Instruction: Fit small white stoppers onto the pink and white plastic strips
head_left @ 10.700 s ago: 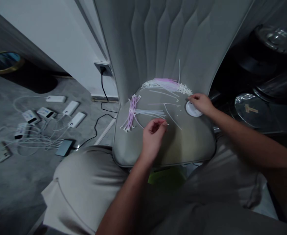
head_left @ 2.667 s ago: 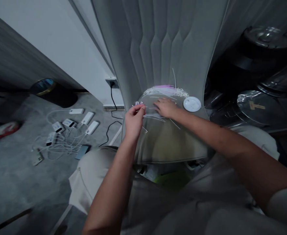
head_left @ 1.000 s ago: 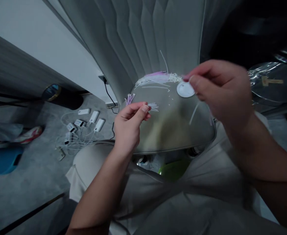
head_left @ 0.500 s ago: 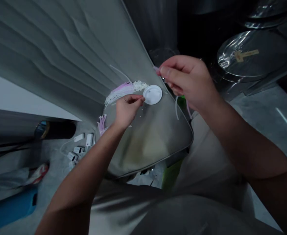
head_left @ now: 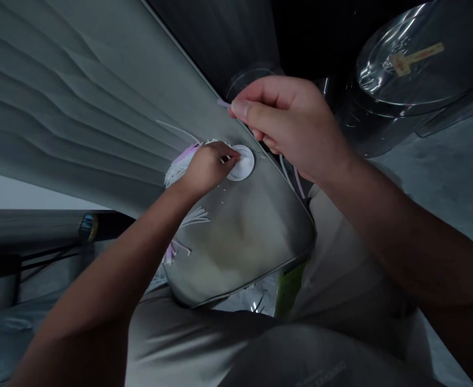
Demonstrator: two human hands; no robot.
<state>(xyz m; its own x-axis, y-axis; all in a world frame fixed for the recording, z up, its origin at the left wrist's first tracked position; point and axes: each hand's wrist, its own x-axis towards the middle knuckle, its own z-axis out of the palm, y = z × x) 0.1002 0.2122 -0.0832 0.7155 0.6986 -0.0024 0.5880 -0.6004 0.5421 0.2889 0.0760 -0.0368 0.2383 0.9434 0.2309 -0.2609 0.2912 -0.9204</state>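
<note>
My left hand (head_left: 208, 166) is closed in a pinch over a small round white dish (head_left: 245, 167) on the grey padded seat; anything between its fingertips is too small to make out. Raised to the right of the dish, my right hand (head_left: 279, 118) pinches thin pale tubes. A short lilac tube end (head_left: 222, 104) sticks out past the thumb, and white and lilac strands (head_left: 298, 183) hang below the palm. Beside my left hand lies a bundle of white and lilac tubes (head_left: 177, 171), partly hidden by it. More white strands (head_left: 195, 216) lie nearer my forearm.
The seat (head_left: 252, 231) has a ribbed backrest (head_left: 99, 97) rising at the left. A clear round container (head_left: 401, 70) with a strip of tape stands on the floor at the right. Something green (head_left: 288, 287) sits below the seat's front edge.
My left hand has come over the dish, its fingertips now inside the rim. My right hand still pinches the tubes. The camera view has shifted, bringing the clear container closer.
</note>
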